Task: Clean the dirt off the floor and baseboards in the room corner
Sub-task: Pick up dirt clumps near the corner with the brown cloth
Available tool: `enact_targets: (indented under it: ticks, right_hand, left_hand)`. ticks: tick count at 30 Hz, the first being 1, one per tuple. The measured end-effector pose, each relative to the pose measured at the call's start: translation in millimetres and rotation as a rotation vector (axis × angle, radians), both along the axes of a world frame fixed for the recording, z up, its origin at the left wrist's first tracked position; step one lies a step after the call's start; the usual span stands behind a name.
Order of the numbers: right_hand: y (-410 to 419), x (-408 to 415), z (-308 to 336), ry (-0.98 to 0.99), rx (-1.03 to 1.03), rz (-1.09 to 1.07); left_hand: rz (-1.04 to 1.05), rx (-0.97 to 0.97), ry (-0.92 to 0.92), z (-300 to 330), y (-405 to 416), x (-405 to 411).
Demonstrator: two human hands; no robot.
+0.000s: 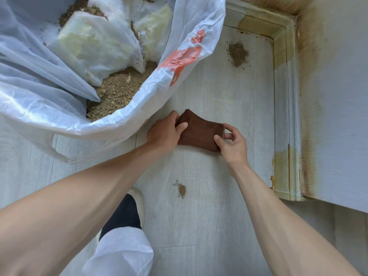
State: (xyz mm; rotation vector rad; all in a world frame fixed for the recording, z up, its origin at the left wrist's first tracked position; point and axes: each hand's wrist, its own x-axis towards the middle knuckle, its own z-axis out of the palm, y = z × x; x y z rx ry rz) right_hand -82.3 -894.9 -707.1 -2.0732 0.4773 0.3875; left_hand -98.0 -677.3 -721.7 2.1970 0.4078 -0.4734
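Note:
A folded brown cloth (199,132) is held between both hands above the pale wood-look floor (219,216). My left hand (165,132) grips its left end, thumb on top. My right hand (232,145) pinches its right end between thumb and fingers. A pile of brown dirt (238,53) lies on the floor near the corner. A smaller dirt patch (181,190) lies nearer to me. The white baseboard (286,116) along the right wall is stained yellow-brown, as is the back baseboard (256,22).
A large white plastic bag (159,100) with orange print stands open at the left, holding dirt and crumpled wrappers. My dark shoe (127,212) and white trouser leg (121,253) are at the bottom. The wall (338,96) on the right carries brown dust streaks.

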Motion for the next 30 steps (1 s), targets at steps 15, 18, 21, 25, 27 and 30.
enact_targets:
  ticks: [15, 18, 21, 25, 27, 30]
  right_hand:
    - [8, 1, -4, -0.001, -0.117, -0.054]
    - [5, 2, -3, 0.069, -0.026, -0.079]
    - [4, 3, 7, 0.11, 0.171, -0.161]
    - [-8, -2, 25, 0.211, 0.372, -0.091]
    - [-16, -9, 30, 0.271, 0.357, -0.02]
    - [-24, -20, 30, 0.317, 0.267, 0.078]
  left_hand:
    - [0.031, -0.09, 0.101, 2, 6, -1]
    - [0.032, -0.138, 0.074, 1, 8, -6]
    - [0.082, -0.273, 0.007, 6, 10, -8]
    - [0.013, -0.384, -0.046, 13, 18, -21]
    - [-0.044, -0.387, 0.006, 11, 23, -33]
    - [-0.14, -0.31, 0.013, 6, 24, -46]
